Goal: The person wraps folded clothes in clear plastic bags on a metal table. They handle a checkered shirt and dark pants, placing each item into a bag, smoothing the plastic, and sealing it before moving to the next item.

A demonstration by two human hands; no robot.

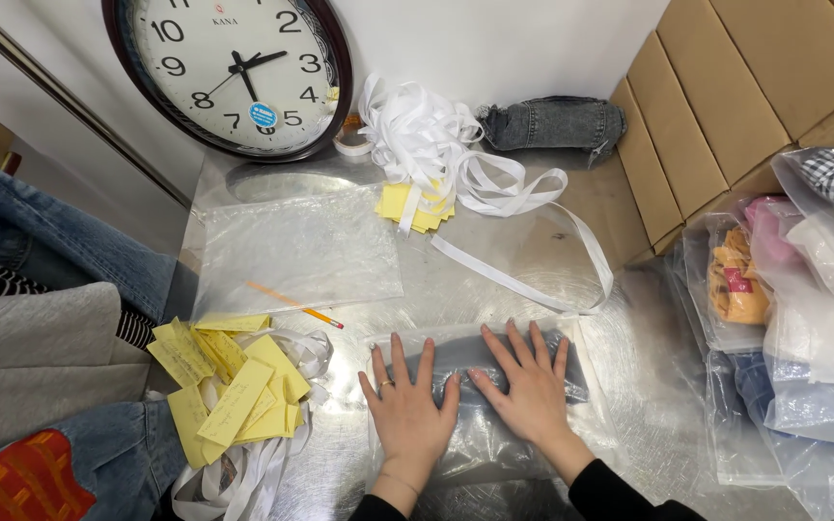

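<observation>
Both hands lie flat, fingers spread, on a clear bag with a folded grey garment inside; neither hand grips anything. Left hand presses the bag's left half, a ring on one finger, and the right hand presses just beside it, thumbs nearly touching. That bag sits on the steel table, near its front edge. Left of it, yellow slips lie heaped on white tape. Behind, a pencil rests on an empty clear bag. A wall clock leans at the back, beside more tape and rolled jeans. Bagged clothes pile up at right.
</observation>
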